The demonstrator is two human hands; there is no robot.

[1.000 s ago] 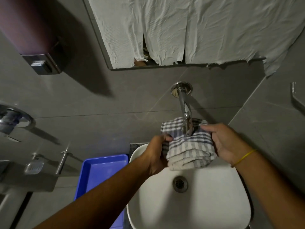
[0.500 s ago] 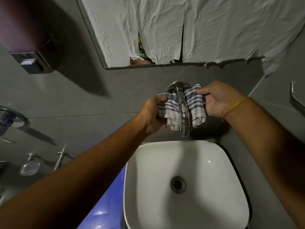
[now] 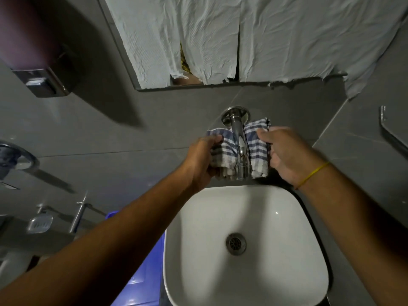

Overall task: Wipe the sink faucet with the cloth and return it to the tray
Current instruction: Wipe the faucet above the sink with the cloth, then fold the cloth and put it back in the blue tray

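The striped cloth (image 3: 254, 146) is looped behind the chrome faucet (image 3: 239, 149), with one end emerging on each side of the spout. The left hand (image 3: 204, 160) grips the left end, its fingers (image 3: 215, 138) curled closed over the bunched fabric; the right hand (image 3: 289, 155) grips the right end, its fingers (image 3: 268, 134) pinched closed on the fabric. The spout runs between the two sets of fingers and touches the cloth. The wall flange (image 3: 235, 114) of the faucet lies just beyond the fingertips. A yellow band (image 3: 313, 174) circles the right wrist. The white sink (image 3: 287, 217) lies below the fingers, its drain (image 3: 235, 243) nearer the person. The blue tray (image 3: 143, 281) lies beside the sink, under the left forearm, well apart from the fingers.
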